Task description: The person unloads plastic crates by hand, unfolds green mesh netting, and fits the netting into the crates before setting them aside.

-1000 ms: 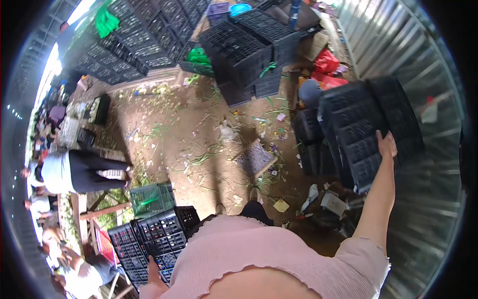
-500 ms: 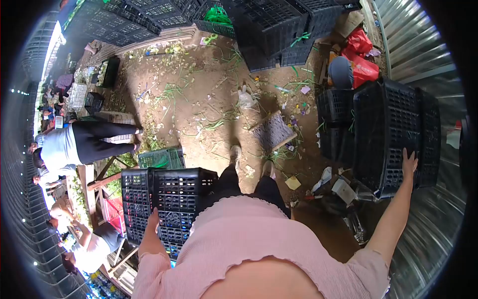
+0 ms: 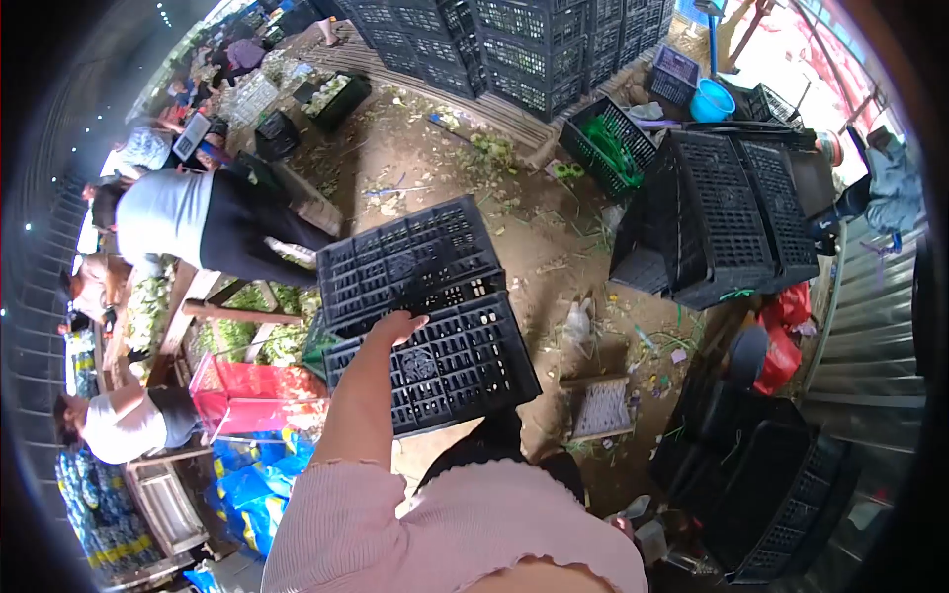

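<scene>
My left hand (image 3: 398, 326) reaches forward with its fingers closed at the seam between two black plastic crates. The far crate (image 3: 410, 255) and the near crate (image 3: 435, 364) are pressed together, with slotted bottoms facing up toward me. They hang tilted in front of my legs, off the ground. A small part of what seems to be my right hand (image 3: 622, 526) shows low beside my pink top; its fingers cannot be made out. To the right, more black crates (image 3: 756, 474) stand by the metal wall.
Stacked black crates (image 3: 534, 59) line the back, with another group (image 3: 707, 212) nearer right. A crate with green netting (image 3: 611, 143) sits between them. Leaf scraps litter the dirt floor (image 3: 534, 247). People work along the left, one in a white shirt (image 3: 163, 212) bending over.
My view has turned left. The crates at my left hand have risen and swung forward across my front. My right hand has left the crates by the metal wall and dropped to my side.
</scene>
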Demonstrator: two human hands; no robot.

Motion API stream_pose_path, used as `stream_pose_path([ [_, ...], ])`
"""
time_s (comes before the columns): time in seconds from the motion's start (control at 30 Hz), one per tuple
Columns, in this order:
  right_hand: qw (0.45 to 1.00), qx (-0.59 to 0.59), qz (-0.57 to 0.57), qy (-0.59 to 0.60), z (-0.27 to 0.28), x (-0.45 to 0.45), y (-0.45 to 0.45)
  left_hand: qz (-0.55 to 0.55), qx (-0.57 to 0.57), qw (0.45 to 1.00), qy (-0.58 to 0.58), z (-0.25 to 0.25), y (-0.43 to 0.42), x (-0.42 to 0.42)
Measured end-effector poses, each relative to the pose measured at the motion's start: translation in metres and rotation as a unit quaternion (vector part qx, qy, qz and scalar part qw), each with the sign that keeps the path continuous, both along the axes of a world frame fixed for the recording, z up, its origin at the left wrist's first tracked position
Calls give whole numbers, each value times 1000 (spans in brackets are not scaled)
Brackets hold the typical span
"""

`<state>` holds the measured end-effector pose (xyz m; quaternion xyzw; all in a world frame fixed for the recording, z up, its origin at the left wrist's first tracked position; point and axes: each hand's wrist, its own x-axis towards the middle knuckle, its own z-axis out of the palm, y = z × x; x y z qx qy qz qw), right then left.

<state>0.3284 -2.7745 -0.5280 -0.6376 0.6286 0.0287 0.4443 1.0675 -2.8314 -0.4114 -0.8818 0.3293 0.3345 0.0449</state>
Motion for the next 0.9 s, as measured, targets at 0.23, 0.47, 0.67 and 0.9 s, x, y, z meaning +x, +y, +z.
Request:
stream_pose_path([
  [0.23,994,104,-33,2,126,214,-154,-83,-14,995,54,-10,-151,87],
  [0.47,973,105,184,93,51,280,-243,-122,-13,992,-40,-157,-181,130],
  [0.67,944,83,318,24,-105,390,-392,19,18,998,59,-254,-191,91],
  [0.9,754,153,629,116,-303,460,-452,81,-79,989,-91,-390,-222,26],
])
